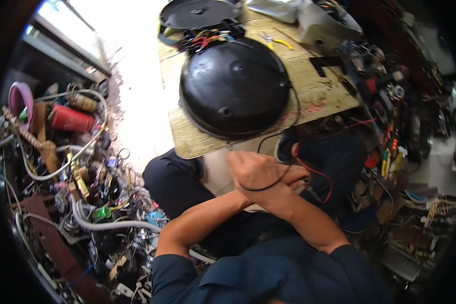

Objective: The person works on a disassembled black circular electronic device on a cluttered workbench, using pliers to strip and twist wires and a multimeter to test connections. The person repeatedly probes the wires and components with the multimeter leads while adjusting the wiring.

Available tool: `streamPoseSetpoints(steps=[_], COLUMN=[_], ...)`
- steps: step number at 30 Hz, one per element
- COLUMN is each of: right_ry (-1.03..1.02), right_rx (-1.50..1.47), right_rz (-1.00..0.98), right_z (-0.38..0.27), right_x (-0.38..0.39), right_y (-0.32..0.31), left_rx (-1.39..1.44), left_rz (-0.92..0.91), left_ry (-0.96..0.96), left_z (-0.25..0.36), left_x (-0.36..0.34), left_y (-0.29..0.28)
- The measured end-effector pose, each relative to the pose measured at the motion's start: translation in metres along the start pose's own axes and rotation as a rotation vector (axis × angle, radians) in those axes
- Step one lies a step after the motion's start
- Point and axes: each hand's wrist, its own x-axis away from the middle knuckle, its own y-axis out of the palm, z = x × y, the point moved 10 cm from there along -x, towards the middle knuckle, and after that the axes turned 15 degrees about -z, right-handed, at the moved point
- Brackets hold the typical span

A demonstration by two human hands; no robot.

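Observation:
My forearms cross over my lap, the right above the left. My right hand is closed below the board's front edge, and a small thin tip shows beyond its fingers; what it grips is mostly hidden. Partly covered by the right wrist, my left hand is closed around a small dark piece with a metallic glint, too small to name. A black cable loops over the right wrist. Near the left hand hangs a red wire. A round black appliance shell lies dome-up on the wooden board, its coloured wires exposed at the far side.
Yellow-handled pliers lie on the wooden board behind the shell. A round black lid and a whitish housing stand farther back. Cluttered parts, grey hose and a red cylinder fill the left; tools and scraps crowd the right.

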Motion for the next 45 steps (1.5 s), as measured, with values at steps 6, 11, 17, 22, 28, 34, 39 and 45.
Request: streamPoseSetpoints(steps=[6, 11, 17, 22, 28, 34, 39, 45], right_ry=[-0.025, 0.007, 0.076, 0.095, 0.115, 0.153, 0.135, 0.145], right_rx=[-0.094, -0.104, -0.166, -0.098, -0.167, -0.138, -0.155, -0.135], right_rz=[0.041, 0.051, 0.093, -0.006, 0.075, 0.108, 0.123, 0.108], right_z=[-0.006, -0.002, 0.010, 0.026, 0.025, 0.035, 0.031, 0.033], right_x=[0.000, 0.002, 0.004, 0.009, 0.004, 0.016, 0.011, 0.012], right_y=[-0.004, -0.009, -0.023, -0.009, -0.010, -0.013, -0.004, -0.003], left_rx=[-0.003, 0.020, 0.053, 0.422, 0.117, 0.310, 0.008, -0.045], left_rz=[-0.038, -0.070, -0.118, -0.121, -0.208, -0.085, -0.096, -0.068], left_ry=[-0.077, -0.082, -0.077, -0.053, -0.314, -0.257, -0.249, -0.183], left_z=[0.000, -0.004, -0.012, -0.068, -0.023, -0.033, -0.019, -0.022], left_x=[0.011, 0.017, 0.014, 0.012, -0.002, 0.007, 0.006, 0.006], left_y=[-0.002, 0.006, 0.015, 0.049, 0.007, 0.023, 0.009, 0.010])
